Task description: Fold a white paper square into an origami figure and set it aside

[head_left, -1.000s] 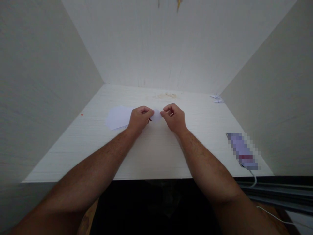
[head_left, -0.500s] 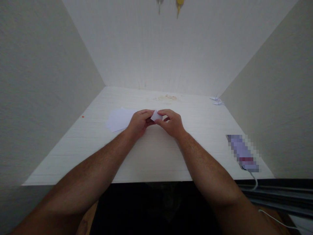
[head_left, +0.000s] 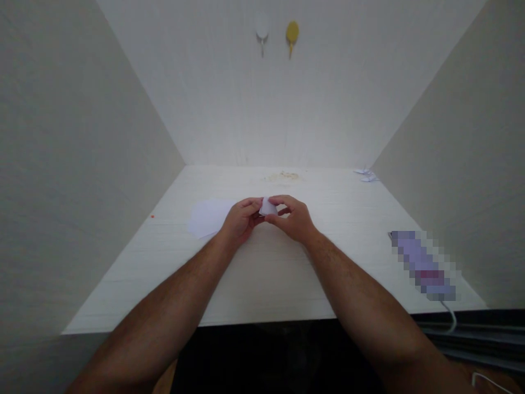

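Note:
Between my two hands, above the middle of the white table (head_left: 262, 273), is a small folded piece of white paper (head_left: 268, 207). My left hand (head_left: 243, 218) grips its left side, thumb on top and fingers curled beneath. The thumb and fingertips of my right hand (head_left: 294, 218) pinch its right side at the upper and lower edges. Parts of the folds are hidden by the fingers. Sheets of white paper (head_left: 209, 218) lie flat on the table beside my left hand, partly covered by it.
Folded white paper pieces (head_left: 366, 175) lie in the far right corner. A blurred-out, phone-like object (head_left: 422, 265) with a white cable (head_left: 453, 320) rests at the right. A white hook (head_left: 262, 30) and a yellow hook (head_left: 292, 34) hang on the back wall. Side walls enclose the table.
My view has tilted up, showing more of the hooks. The small paper has turned slightly between my fingers; both hands still hold it.

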The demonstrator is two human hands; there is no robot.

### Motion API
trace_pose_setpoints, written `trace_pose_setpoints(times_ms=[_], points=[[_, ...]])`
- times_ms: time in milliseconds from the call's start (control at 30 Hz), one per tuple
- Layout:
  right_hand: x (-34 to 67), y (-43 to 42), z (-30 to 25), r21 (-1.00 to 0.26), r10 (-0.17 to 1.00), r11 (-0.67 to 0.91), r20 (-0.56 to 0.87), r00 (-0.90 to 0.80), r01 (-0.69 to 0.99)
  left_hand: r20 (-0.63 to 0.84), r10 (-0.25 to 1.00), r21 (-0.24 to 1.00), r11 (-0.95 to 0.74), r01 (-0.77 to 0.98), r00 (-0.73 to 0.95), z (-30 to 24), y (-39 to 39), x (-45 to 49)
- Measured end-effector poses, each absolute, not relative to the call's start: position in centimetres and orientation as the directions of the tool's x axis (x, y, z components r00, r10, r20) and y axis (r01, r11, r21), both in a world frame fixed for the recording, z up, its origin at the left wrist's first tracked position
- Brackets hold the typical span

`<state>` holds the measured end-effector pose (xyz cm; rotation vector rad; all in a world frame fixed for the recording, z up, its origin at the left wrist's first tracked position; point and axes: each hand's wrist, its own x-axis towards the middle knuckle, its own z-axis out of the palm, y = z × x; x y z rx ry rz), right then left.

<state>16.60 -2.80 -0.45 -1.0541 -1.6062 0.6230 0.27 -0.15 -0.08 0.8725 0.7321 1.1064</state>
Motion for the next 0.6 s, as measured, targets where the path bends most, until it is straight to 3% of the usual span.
trace_pose_setpoints(times_ms=[167, 400, 600], points=[[16.75, -2.96, -0.27, -0.821, 0.882, 0.450, 0.470, -0.029, 0.350, -0.097, 0.965, 0.928, 0.176, -0.327, 0.246, -0.19, -0.17, 0.38], [17.02, -2.83, -0.22, -0.729, 0.899, 0.363, 0.439, -0.011, 0.580, -0.030, 0.989, 0.999, 0.034, -0.019, 0.144, -0.88, 0.01, 0.47], [17.29, -2.54, 0.23, -0.738, 0.922, 0.311, 0.387, -0.002, 0.599, -0.006, 0.986, 0.993, -0.014, 0.119, 0.167, -0.95, 0.04, 0.24]])
